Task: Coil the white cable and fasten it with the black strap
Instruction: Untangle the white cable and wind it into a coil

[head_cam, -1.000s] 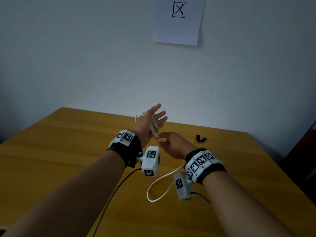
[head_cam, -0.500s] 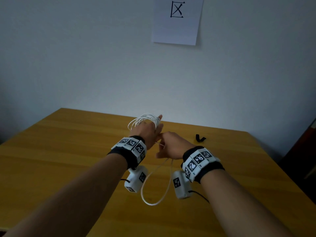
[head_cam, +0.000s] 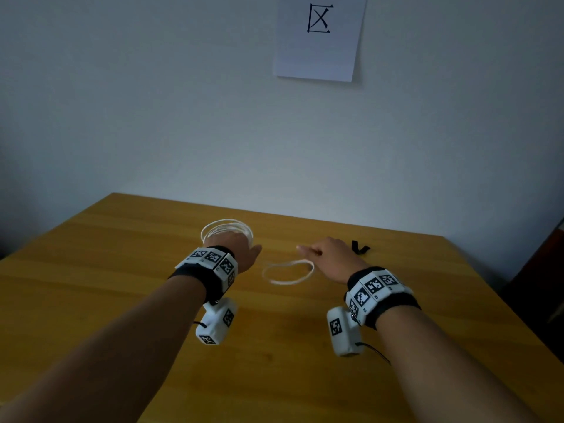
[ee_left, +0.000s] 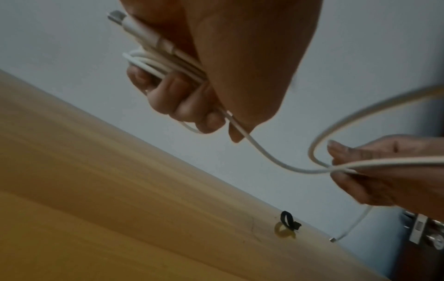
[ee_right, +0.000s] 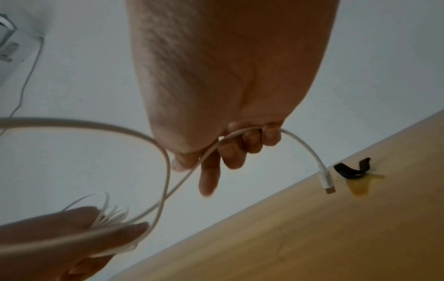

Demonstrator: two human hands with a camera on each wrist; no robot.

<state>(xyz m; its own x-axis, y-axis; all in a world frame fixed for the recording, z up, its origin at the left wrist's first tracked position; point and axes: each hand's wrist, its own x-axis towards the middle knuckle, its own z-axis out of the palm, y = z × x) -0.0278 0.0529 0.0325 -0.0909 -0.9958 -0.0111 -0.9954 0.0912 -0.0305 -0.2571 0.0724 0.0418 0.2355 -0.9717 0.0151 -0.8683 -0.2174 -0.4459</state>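
Note:
My left hand [head_cam: 235, 248] grips a bundle of several loops of the white cable [head_cam: 227, 228], its fingers [ee_left: 173, 89] curled round the strands with one connector sticking out above. A loose loop of cable [head_cam: 288, 271] hangs between the hands. My right hand [head_cam: 331, 254] holds the free end, its fingers [ee_right: 250, 138] curled round the cable, and the end connector [ee_right: 325, 182] dangles below. The black strap [head_cam: 359, 248] lies on the wooden table [head_cam: 122, 270] just right of the right hand, also seen as a black strap [ee_right: 352, 170] in the right wrist view.
A pale wall rises right behind the table's far edge, with a sheet of paper [head_cam: 319, 36] pinned on it. A dark piece of furniture [head_cam: 546, 270] stands beyond the table's right edge. Thin black wires hang from the wrist cameras.
The hands have drawn apart: the right hand moved right, toward the strap, pulling the cable's free end out. The left hand moved left and lower with the coil. The hanging loop has shrunk.

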